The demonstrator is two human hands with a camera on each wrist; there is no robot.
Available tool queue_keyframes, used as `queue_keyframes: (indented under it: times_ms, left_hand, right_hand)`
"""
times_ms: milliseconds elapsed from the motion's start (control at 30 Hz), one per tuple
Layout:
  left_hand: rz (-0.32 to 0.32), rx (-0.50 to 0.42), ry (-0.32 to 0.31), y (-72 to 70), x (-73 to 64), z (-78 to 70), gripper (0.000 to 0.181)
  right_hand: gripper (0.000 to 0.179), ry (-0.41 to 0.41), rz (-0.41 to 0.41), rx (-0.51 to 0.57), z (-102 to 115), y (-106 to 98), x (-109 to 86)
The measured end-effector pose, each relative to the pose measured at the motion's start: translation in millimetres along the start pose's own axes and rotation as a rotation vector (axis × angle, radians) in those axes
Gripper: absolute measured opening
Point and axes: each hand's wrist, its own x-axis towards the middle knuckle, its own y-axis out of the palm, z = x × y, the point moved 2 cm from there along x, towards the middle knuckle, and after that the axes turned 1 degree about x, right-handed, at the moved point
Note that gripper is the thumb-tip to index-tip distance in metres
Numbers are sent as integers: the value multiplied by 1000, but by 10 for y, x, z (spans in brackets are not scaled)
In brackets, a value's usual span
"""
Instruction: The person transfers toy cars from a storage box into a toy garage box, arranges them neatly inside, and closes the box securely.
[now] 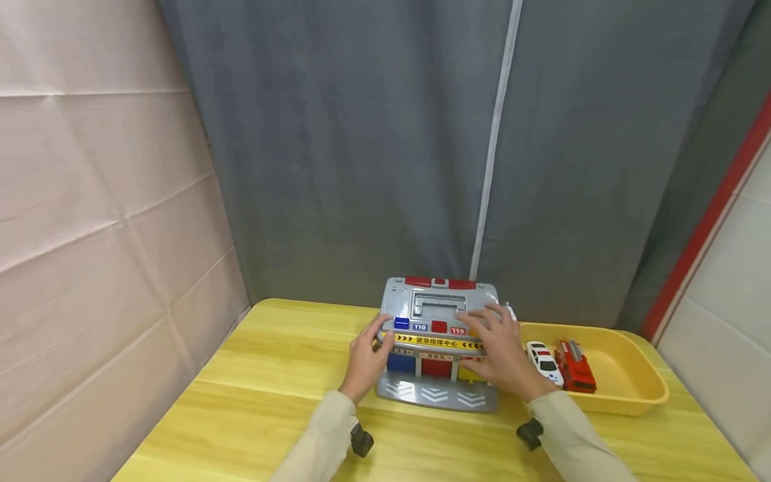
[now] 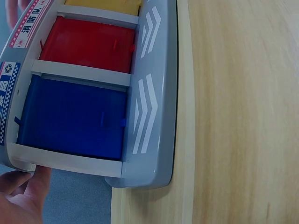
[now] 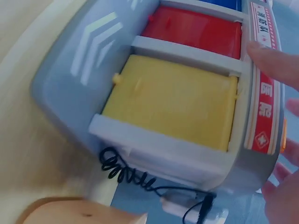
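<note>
A grey toy garage (image 1: pixel 435 399) stands on the table, with blue, red and yellow doors (image 3: pixel 173 100) along its front and a folded handle (image 1: pixel 438 306) on its roof. My left hand (image 1: pixel 365 356) grips its left end. Thumb and fingers meet the lower corner beside the blue door (image 2: pixel 72 119) in the left wrist view. Over the right front corner of the roof spreads my right hand (image 1: pixel 502 351). Its thumb is at the sign (image 3: pixel 263 109) above the doors, and its other fingers reach across the roof by the red and orange buttons.
To the right is a yellow tray (image 1: pixel 638 365) holding a white toy police car (image 1: pixel 545 365) and a red toy fire truck (image 1: pixel 576 368). From the garage's right side hangs a black coiled cord (image 3: pixel 126 170). A grey curtain (image 1: pixel 361 167) closes off the back.
</note>
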Motion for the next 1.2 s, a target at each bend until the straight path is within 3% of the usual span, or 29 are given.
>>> queue_keyframes:
  times_ms: [233, 667, 1200]
  left_hand:
    - [12, 9, -29, 5, 8, 11, 31]
    - [46, 2, -23, 1, -8, -53, 32]
    - [46, 11, -39, -25, -19, -20, 32]
  right_hand:
    - [75, -37, 77, 84, -3, 51, 81]
    - [67, -47, 42, 67, -19, 52, 40]
    - [65, -61, 43, 67, 2, 93, 32]
